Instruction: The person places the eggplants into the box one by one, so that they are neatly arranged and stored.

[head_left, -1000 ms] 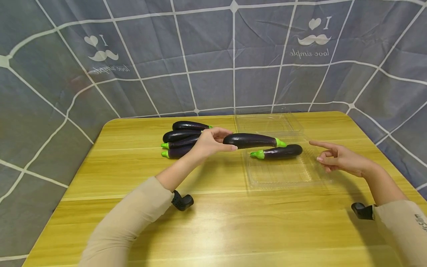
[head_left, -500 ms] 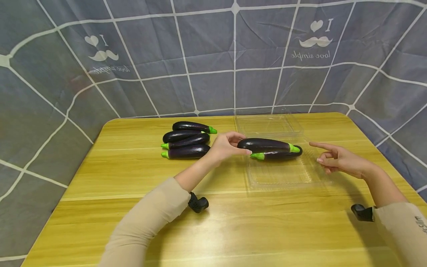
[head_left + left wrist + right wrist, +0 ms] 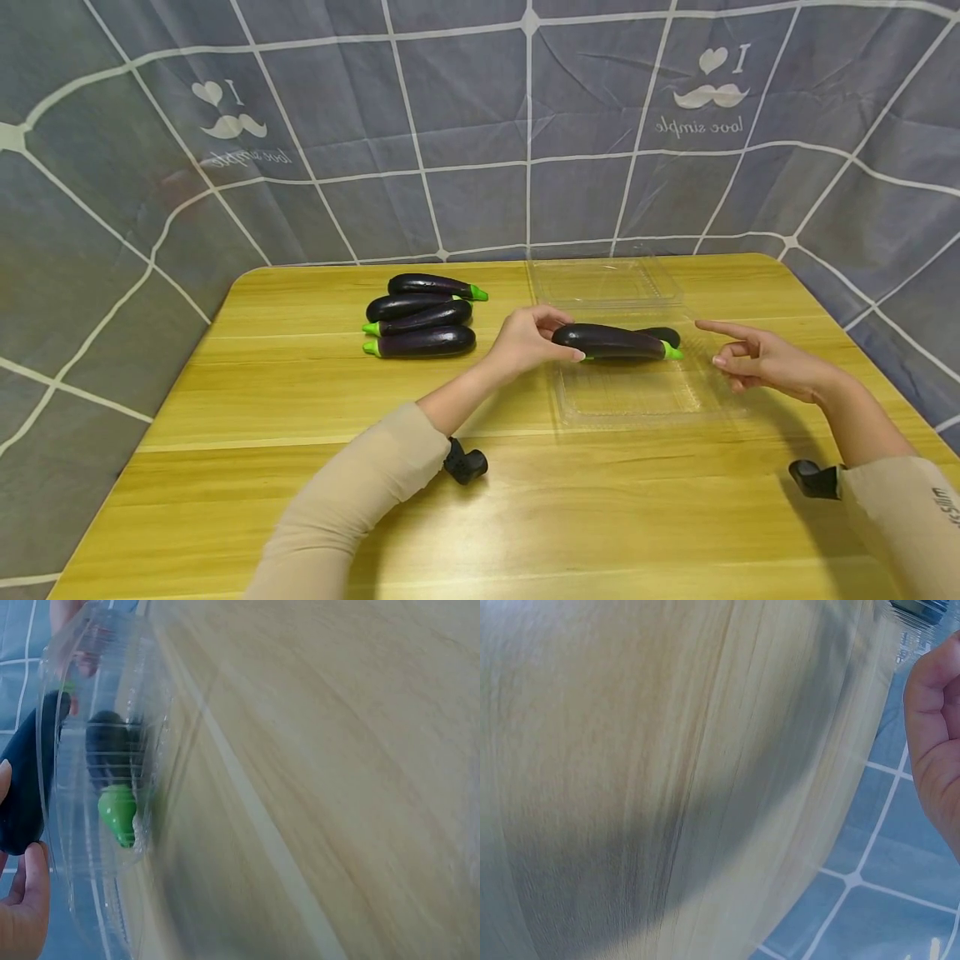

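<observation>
In the head view my left hand (image 3: 528, 340) grips an eggplant (image 3: 611, 340) by its rounded end, its green stem pointing right. The eggplant is over a clear plastic box (image 3: 637, 412) whose lid is folded back. A second eggplant (image 3: 662, 335) lies in the box, mostly hidden behind the held one. Through the box wall, the left wrist view shows the green stem (image 3: 118, 814) of that lying eggplant, lower than the held one. My right hand (image 3: 772, 358) is at the box's right side, index finger extended along the rim, other fingers loosely curled, holding nothing.
Several eggplants (image 3: 427, 340) lie side by side on the wooden table (image 3: 480, 533), left of the box. The transparent lid (image 3: 603, 283) extends toward the back edge. A grey checked cloth (image 3: 480, 108) hangs behind the table.
My left hand has carried the eggplant right and lower, from the row's side to over the box, now covering much of the lying one. The right hand has stayed in place.
</observation>
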Motion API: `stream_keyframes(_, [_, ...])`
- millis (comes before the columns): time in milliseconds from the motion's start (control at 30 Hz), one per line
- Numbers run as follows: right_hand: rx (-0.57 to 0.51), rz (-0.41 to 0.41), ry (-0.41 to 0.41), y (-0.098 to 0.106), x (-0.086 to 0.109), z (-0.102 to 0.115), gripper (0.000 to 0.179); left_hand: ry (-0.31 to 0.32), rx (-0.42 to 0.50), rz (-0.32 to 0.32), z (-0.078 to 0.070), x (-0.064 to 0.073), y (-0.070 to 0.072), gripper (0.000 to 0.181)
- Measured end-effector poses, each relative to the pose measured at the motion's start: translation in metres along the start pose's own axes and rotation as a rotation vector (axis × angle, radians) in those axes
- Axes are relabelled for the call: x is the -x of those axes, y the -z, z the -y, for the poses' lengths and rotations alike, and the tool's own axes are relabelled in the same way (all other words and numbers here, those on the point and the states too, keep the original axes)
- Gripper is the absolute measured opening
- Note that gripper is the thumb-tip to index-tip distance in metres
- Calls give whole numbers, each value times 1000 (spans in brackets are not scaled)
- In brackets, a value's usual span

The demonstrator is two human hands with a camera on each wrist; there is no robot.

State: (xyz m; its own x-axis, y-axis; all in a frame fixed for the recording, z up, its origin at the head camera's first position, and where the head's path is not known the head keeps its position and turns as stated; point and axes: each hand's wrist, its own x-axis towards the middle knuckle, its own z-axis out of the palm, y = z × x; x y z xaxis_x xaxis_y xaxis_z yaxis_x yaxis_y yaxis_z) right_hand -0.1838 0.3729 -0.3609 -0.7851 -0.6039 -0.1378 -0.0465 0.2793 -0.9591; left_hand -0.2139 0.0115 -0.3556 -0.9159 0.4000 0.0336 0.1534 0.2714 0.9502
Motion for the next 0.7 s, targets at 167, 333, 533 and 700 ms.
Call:
stream_keyframes(167, [0, 2, 0, 0, 0, -1, 59, -29, -71, 1, -3, 0, -7, 45])
stream_keyframes(333, [15, 0, -18, 2, 0, -3, 61, -74, -150, -5, -6, -1, -17, 45])
stream_keyframes(533, [23, 0, -20, 3, 0, -3, 62, -94, -195, -18, -7, -4, -29, 46])
stream_keyframes(700, [22, -3, -15, 2, -1, -3, 60, -113, -247, -33, -7, -6, -37, 45])
